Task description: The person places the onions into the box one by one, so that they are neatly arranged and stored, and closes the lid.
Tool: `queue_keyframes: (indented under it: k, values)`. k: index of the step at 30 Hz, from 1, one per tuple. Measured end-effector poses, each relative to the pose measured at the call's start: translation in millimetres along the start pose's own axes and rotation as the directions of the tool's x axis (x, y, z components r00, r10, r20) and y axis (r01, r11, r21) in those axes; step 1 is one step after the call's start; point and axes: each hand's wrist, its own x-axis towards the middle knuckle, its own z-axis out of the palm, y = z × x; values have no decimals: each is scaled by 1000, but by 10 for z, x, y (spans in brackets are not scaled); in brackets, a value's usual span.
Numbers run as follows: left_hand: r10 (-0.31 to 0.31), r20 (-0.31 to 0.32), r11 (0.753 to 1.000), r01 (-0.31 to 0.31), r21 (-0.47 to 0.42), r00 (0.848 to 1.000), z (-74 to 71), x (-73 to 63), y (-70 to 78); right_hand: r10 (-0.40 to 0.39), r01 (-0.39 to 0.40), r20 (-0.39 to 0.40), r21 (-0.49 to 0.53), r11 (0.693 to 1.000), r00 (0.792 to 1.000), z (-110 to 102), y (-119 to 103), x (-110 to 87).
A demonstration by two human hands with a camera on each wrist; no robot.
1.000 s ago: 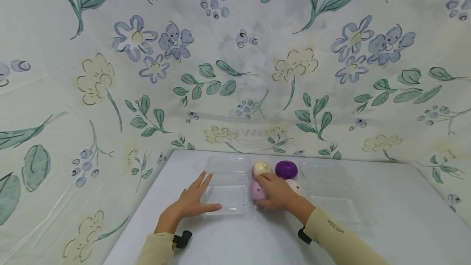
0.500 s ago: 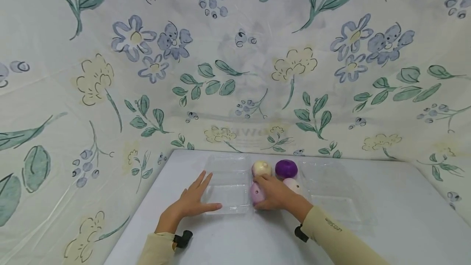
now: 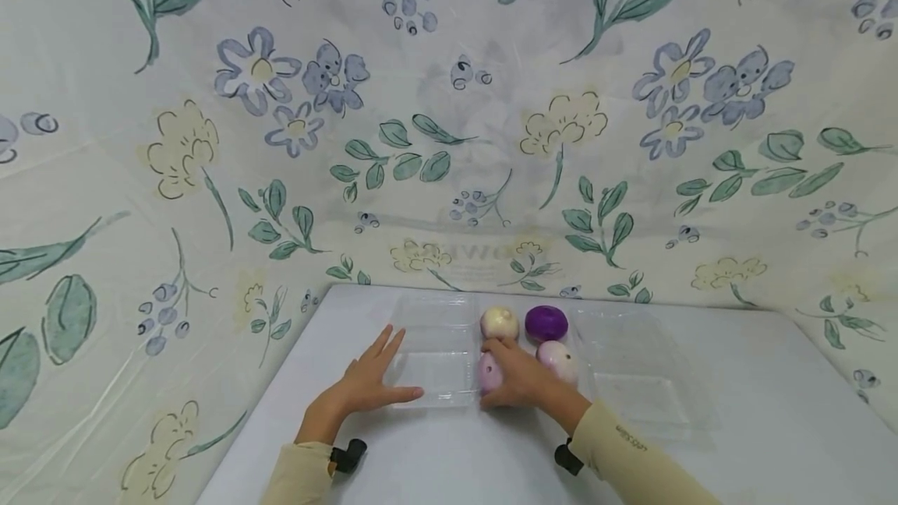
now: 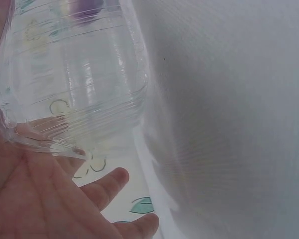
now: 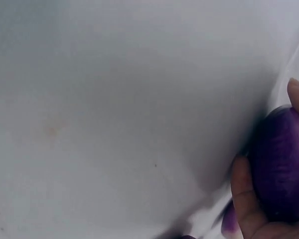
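My right hand (image 3: 522, 374) grips a round, glossy purple-and-pink turnip-like vegetable (image 3: 489, 374), with thumb and fingers on either side of it. Seen from the right wrist, that vegetable (image 5: 280, 167) shows its deep purple side. Behind it sits a cream-coloured one (image 3: 500, 323), and to the back right a dark purple one (image 3: 546, 323). A pale pink one (image 3: 558, 362) with a dark spot lies just right of my hand. My left hand (image 3: 361, 385) has its fingers spread along the left edge of a clear plastic container (image 3: 436, 372), its wall right at the palm in the left wrist view.
Another clear plastic container (image 3: 634, 392) lies right of the vegetables. Everything rests on a white table (image 3: 449, 458), whose far edge meets a flower-printed curtain (image 3: 449, 178).
My right hand has shifted slightly toward me along with the vegetable it grips, so more of the pale pink one shows. The left hand stays in place.
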Motion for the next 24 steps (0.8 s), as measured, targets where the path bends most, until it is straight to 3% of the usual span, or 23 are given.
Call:
queue_keyframes:
  k: [5,24]
  values:
    - [-3,1,1000,3,-1,1000,2,5,2,-2,2,-23,5,1000,1000,41,1,-24]
    - [-7,4,1000,7,-19,1000,15,11,-3,61,-60,60,-29,998,996,-65,-141,-196]
